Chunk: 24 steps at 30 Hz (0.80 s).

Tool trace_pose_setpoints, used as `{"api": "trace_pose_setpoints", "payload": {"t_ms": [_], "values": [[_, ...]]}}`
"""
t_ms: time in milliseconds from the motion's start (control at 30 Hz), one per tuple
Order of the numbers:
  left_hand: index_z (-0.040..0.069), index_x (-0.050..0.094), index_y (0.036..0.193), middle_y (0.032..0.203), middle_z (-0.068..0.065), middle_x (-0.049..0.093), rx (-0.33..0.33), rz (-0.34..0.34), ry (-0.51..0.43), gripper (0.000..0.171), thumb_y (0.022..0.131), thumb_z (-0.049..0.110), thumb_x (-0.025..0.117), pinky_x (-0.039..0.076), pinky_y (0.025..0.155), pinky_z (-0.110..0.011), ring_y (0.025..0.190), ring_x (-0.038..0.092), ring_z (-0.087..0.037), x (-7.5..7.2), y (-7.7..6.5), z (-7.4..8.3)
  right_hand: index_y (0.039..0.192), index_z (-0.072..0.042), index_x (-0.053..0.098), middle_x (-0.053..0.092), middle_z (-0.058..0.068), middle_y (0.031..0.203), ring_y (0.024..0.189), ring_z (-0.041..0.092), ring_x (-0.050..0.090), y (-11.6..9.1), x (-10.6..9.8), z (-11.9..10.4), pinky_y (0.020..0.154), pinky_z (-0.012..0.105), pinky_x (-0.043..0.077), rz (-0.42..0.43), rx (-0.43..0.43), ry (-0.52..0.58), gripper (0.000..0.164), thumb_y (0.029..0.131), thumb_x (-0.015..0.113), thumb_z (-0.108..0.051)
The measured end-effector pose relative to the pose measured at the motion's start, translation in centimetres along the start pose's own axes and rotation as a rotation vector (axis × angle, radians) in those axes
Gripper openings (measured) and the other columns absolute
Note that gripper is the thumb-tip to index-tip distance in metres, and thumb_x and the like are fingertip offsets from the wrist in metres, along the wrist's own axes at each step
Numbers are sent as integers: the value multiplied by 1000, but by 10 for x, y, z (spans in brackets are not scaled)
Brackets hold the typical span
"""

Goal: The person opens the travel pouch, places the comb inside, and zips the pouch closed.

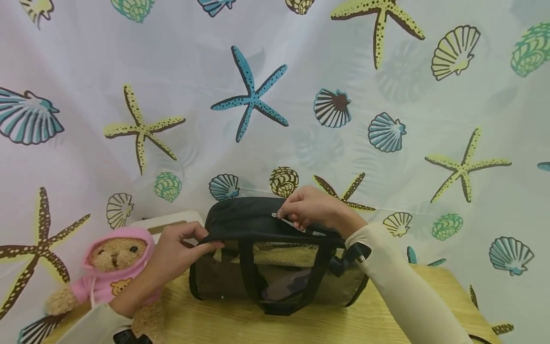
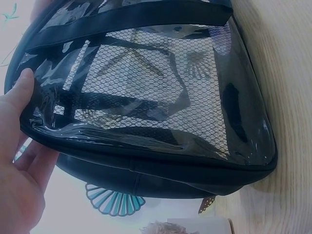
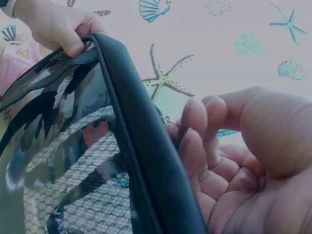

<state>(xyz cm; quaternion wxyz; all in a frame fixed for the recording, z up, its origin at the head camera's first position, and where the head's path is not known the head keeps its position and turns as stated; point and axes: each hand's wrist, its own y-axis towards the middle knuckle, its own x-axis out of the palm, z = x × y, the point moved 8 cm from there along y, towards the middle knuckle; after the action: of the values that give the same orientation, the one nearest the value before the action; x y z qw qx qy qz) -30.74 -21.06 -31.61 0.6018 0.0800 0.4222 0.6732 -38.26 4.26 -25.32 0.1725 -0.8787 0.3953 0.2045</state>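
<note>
A black bag (image 1: 240,217) with a see-through front and mesh panel (image 2: 146,83) stands on the wooden table. At the bag's upper left corner, my left hand (image 1: 176,248) pinches the top edge between thumb and fingers; the left wrist view shows the thumb on the clear plastic. My right hand (image 1: 315,210) is over the top, thumb and fingers pinching a zipper pull (image 1: 275,215) there. A partly open zipper slit lies beneath that hand. Through the clear front a dark purplish thing (image 1: 288,285) shows; its kind is unclear. Two handle straps hang down the front.
Left of the bag sits a teddy bear (image 1: 113,260) in a pink hoodie, partly behind my left forearm. A white box-like thing (image 1: 189,217) lies behind my left hand. The wooden table (image 1: 343,327) ends at a curtain (image 1: 301,57) printed with shells and starfish.
</note>
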Motion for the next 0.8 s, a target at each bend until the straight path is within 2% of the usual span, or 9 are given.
{"api": "trace_pose_setpoints", "payload": {"t_ms": [233, 800], "values": [[24, 67, 75, 77, 6, 65, 6, 0, -24, 24, 82, 13, 88, 53, 51, -21, 65, 63, -3, 2, 0, 1, 95, -3, 75, 51, -4, 61, 57, 12, 53, -3, -6, 4, 58, 27, 49, 13, 17, 10, 13, 96, 63, -10], [24, 66, 73, 76, 6, 66, 16, 18, -4, 26, 81, 12, 88, 53, 51, -20, 66, 64, -2, 1, 1, 1, 98, -3, 73, 49, -4, 61, 57, 11, 53, -15, -21, 18, 58, 27, 54, 58, 26, 31, 14, 97, 63, -12]]}}
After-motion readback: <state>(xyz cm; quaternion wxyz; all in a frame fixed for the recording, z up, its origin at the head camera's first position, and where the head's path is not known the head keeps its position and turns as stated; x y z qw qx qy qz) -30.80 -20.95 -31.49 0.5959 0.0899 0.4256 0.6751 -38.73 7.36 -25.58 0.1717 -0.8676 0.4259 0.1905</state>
